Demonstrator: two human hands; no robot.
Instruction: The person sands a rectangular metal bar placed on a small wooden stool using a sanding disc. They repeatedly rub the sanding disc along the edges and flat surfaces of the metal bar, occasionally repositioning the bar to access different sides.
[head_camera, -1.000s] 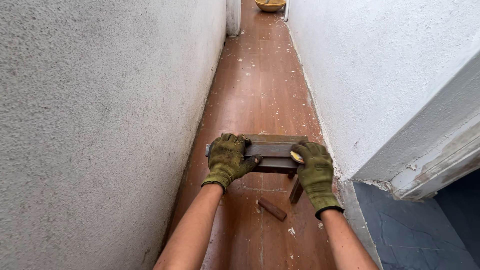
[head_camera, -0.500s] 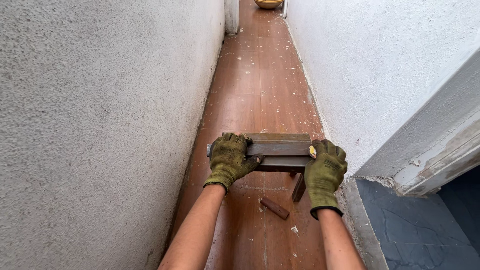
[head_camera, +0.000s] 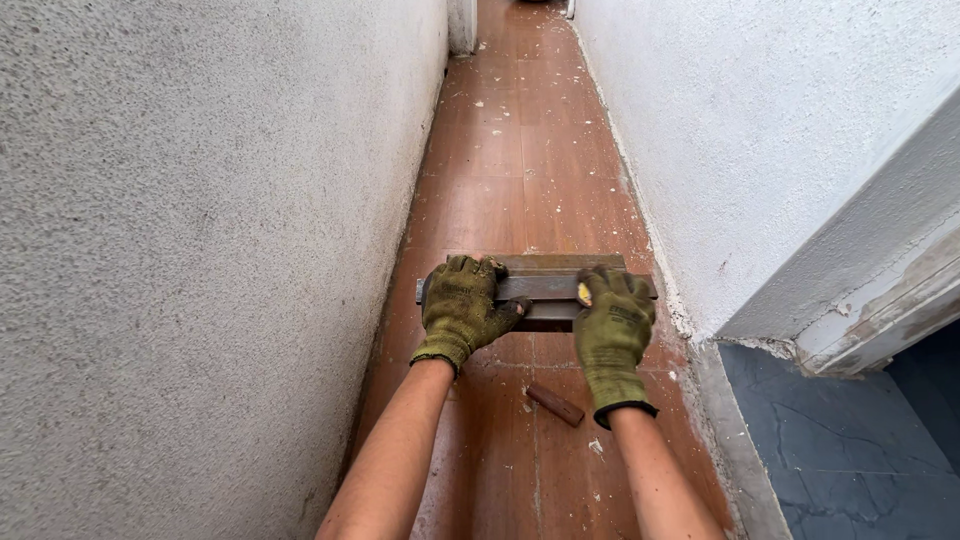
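Both my hands wear olive-green knit gloves and grip a short stack of flat rectangular pieces, grey and brown, held level in front of me. My left hand wraps the stack's left end. My right hand holds it right of the middle, fingers curled over the top. The stack hangs above a reddish-brown tiled floor in a narrow corridor. The underside of the stack is hidden.
Rough white plastered walls close in on the left and right. A small brown stick-like piece lies on the floor beneath my hands, amid white debris flecks. A grey ledge and dark blue floor sit at the lower right.
My right hand has shifted along the stack toward its middle. The view has moved forward along the corridor, and the basket at the far end has left the frame.
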